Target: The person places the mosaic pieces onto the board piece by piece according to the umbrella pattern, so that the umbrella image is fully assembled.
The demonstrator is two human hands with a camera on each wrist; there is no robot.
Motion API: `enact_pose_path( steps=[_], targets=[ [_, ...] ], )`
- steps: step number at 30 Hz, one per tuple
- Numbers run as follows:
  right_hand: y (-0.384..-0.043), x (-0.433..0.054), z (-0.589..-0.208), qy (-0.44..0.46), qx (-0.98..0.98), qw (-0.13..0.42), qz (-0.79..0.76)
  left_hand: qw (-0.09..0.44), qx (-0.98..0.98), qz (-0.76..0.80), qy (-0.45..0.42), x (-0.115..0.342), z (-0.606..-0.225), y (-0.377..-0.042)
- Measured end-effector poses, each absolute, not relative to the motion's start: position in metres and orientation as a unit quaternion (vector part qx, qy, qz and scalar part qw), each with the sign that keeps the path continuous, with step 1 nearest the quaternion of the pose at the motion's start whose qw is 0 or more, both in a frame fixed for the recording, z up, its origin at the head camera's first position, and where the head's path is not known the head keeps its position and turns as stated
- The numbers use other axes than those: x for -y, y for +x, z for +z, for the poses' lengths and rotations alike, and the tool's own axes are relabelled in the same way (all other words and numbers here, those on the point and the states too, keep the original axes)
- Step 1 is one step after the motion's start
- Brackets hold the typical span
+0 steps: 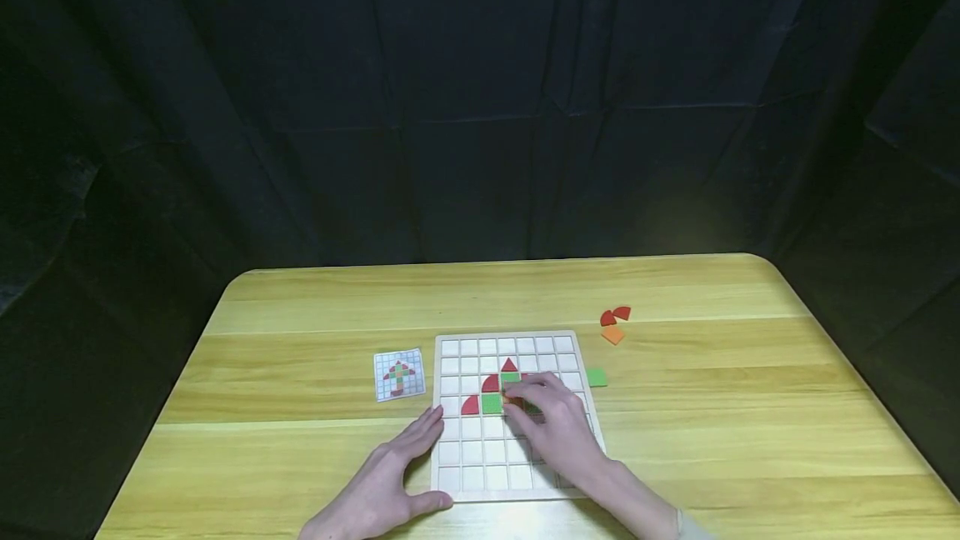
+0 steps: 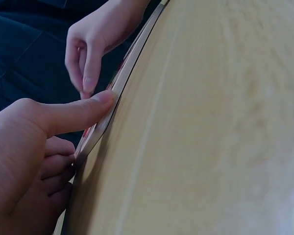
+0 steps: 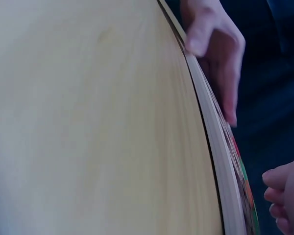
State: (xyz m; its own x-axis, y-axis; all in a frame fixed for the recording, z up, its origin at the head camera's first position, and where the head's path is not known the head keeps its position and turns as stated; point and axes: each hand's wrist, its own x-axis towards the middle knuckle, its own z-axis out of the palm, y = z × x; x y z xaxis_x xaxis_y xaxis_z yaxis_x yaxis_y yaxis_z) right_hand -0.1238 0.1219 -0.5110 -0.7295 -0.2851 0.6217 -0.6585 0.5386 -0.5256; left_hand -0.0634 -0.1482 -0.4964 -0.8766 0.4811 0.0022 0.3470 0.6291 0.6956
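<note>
A white gridded board (image 1: 472, 477) lies on the table, with red and green tiles making a stepped shape on it. Near its middle, my right hand (image 1: 558, 423) hovers with thumb and fingertips apart, just over an orange tile (image 3: 248, 191) lying in the grid; no piece shows between the fingertips in the right wrist view. Part of the pattern is hidden under that hand. My left hand (image 1: 382, 477) rests at the board's lower left corner, its straight fingers touching the left edge and its thumb (image 2: 83, 112) against the front edge.
Left of the board lies a pattern card (image 1: 399, 375) showing a red and green arrow-like shape. Beyond the board's right side are two red quarter-round tiles (image 1: 608, 318), an orange tile (image 1: 612, 334) and a green square tile (image 1: 597, 377). A dark curtain (image 1: 480, 148) hangs behind the table.
</note>
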Motion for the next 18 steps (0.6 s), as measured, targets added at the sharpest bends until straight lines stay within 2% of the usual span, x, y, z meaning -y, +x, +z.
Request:
enact_pose_path(
  steps=[8, 13, 18],
  targets=[
    [-0.135, -0.181, -0.515, 0.2, 0.866, 0.265, 0.374, 0.086, -0.899, 0.361, 0.233, 0.147, -0.496, -0.062],
    [-0.139, -0.213, -0.516, 0.146, 0.89, 0.237, 0.361, 0.092, -0.898, 0.365, 0.229, 0.146, -0.496, -0.061],
    [-0.141, -0.232, -0.519, 0.141, 0.902, 0.221, 0.344, 0.093, -0.895, 0.368, 0.233, 0.146, -0.496, -0.061]
  ],
)
